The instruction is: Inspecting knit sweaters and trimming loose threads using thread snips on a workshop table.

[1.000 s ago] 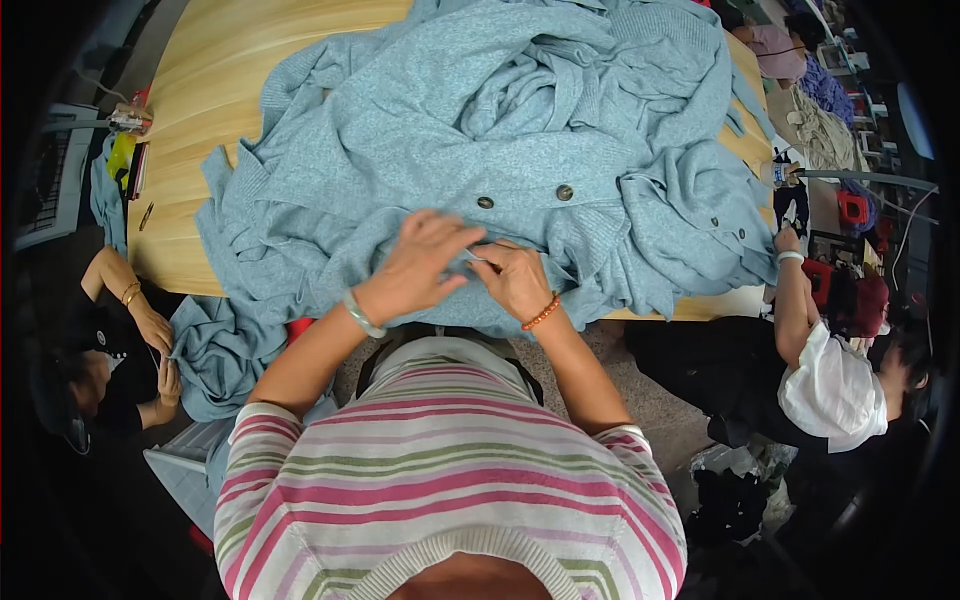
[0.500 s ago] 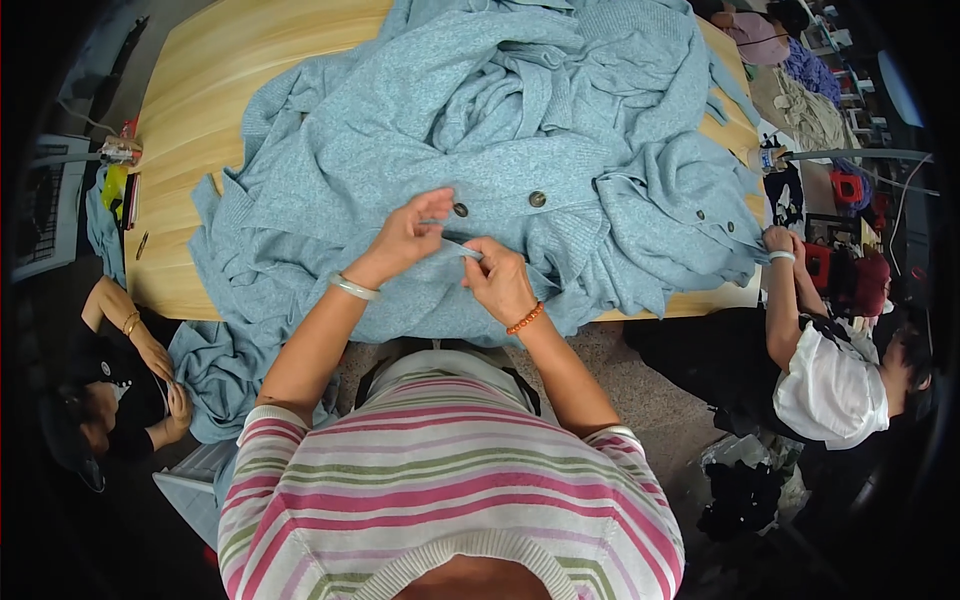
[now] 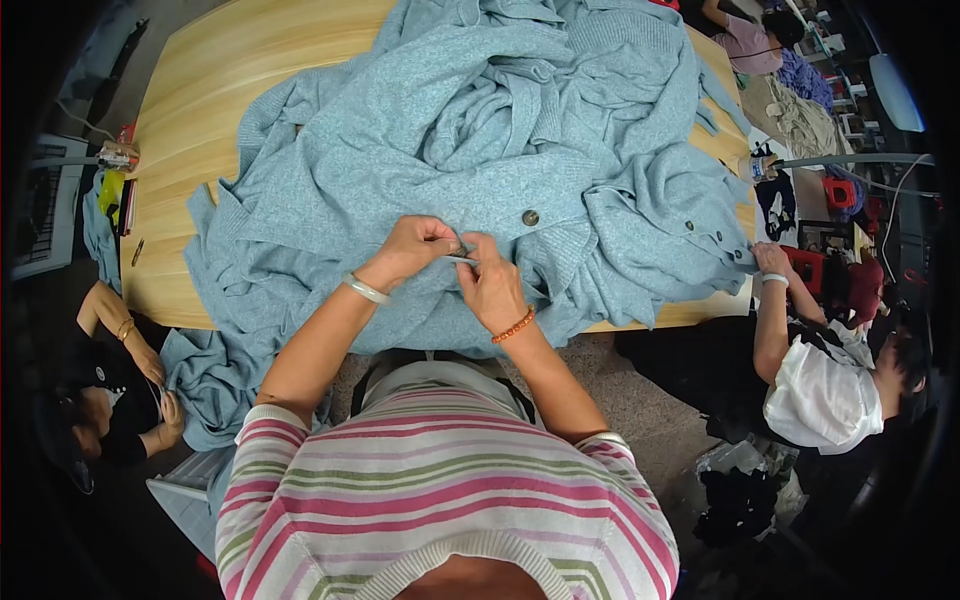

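A heap of light blue-grey knitted cardigans (image 3: 380,140) covers much of the table. At its near side my left hand (image 3: 415,247) pinches at a dark button (image 3: 459,249) on a ribbed cardigan edge. Close against it, my right hand (image 3: 490,285) grips that same knitted edge between thumb and fingers, just right of the button. The fingertips of both hands almost meet and partly hide the button. Farther right on the band lies a second dark button (image 3: 531,217).
The wooden table (image 3: 200,100) shows bare at the left. A person (image 3: 125,350) at the left handles more blue-grey knitwear (image 3: 212,385). At the right, a person in a white top (image 3: 825,395) holds a cardigan's buttoned edge. A small tool (image 3: 138,250) lies near the left table edge.
My left hand has moved slightly down and right, its raised fingers closing at the button. My right hand stays on the cardigan edge, now nearer the left fingertips.
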A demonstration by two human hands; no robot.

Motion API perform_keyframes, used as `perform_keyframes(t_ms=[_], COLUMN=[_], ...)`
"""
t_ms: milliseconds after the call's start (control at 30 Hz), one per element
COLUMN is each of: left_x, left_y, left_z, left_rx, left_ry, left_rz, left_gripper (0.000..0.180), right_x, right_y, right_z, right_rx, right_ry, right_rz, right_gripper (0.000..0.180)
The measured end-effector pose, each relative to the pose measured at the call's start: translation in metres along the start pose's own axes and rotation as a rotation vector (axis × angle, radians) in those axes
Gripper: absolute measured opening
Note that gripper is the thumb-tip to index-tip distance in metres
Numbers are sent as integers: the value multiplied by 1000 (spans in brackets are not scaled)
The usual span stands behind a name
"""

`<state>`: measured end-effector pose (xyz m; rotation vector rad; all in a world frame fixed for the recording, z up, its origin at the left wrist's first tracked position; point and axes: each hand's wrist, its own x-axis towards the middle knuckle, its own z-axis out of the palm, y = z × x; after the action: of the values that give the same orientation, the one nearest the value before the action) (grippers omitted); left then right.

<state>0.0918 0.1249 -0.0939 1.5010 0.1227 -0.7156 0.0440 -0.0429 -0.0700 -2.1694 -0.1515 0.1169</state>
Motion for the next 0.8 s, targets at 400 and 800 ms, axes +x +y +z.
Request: perform_keyframes(t_ms=[400,800], left_x=[-26,-13], left_y=[-9,-8], left_z=[2,-4], left_rx=[524,-15], left_ry=[-37,41], left_rz=[284,-33], left_gripper=[27,15], right_x=[-2,-5], right_y=[7,4], right_z=[-3,-1], right_rx=[-244,58], right_ry=[-224,-61], right_rz=[-109,-110], right_gripper=[26,35])
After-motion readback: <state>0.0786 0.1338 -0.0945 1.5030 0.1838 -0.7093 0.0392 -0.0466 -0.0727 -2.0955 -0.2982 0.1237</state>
